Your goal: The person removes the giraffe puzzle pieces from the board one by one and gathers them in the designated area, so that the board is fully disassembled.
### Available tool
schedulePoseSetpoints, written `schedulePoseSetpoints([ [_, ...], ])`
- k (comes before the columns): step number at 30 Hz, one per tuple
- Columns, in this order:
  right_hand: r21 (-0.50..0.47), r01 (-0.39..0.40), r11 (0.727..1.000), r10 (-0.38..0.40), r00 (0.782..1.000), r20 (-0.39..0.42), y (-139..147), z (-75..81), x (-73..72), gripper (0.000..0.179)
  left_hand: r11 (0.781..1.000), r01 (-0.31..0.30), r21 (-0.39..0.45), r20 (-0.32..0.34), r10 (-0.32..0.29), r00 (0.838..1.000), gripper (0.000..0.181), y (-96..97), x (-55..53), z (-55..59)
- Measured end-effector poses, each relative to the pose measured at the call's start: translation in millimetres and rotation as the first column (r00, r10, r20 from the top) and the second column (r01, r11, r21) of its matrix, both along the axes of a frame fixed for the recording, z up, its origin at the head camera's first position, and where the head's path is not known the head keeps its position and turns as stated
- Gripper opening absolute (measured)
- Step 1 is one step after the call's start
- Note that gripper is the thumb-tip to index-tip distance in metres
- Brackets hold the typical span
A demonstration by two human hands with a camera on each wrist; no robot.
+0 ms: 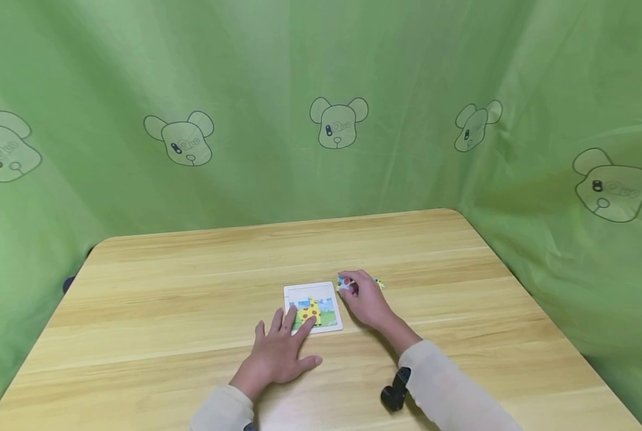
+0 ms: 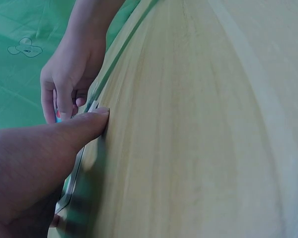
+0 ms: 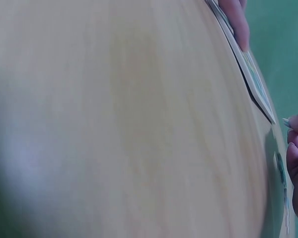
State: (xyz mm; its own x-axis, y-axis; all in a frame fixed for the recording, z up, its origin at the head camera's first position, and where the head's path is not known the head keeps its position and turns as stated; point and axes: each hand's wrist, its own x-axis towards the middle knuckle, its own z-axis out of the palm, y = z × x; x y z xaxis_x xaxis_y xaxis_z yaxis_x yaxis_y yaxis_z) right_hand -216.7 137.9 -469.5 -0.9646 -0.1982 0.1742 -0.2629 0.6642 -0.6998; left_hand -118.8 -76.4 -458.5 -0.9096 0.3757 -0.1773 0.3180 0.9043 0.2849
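A white-framed jigsaw puzzle point(image 1: 329, 311) lies on the table, its lower part filled with a yellow, red-spotted giraffe on grass and its upper part pale. My left hand point(image 1: 279, 354), fingers spread, rests over the frame's near left corner with fingertips on the picture. Just off the frame's far right corner, my right hand point(image 1: 368, 302) pinches a puzzle piece point(image 1: 344, 283), blue with a red spot, between thumb and fingers. Behind that hand, partly hidden by it, are loose yellow and blue puzzle pieces point(image 1: 379, 283). The right wrist view catches the right fingertips point(image 3: 295, 124) beside the frame's corner.
The wooden table point(image 1: 191, 281) stretches around the puzzle on every side. Green curtains point(image 1: 245, 149) printed with bear heads hang behind the table and along its sides. A black device point(image 1: 395, 392) is strapped at the right wrist.
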Motion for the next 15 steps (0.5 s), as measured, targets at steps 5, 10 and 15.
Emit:
schedulePoseSetpoints([
  [5,-0.009,0.014,1.000,-0.014,1.000,0.020,7,2.1,-0.4,0.037,1.000,0.004,0.004,-0.002,-0.004,1.000,0.076,-0.3,1.1,1.3],
  [10,-0.019,0.018,1.000,-0.017,1.000,0.007,13,4.1,-0.3,0.034,1.000,0.001,0.001,-0.004,-0.001,1.000,0.076,0.0,1.4,1.9],
  [15,-0.018,0.024,1.000,-0.024,1.000,0.007,20,4.6,-1.2,0.033,1.000,-0.003,0.010,-0.003,0.003,1.000,0.076,0.3,1.2,1.9],
])
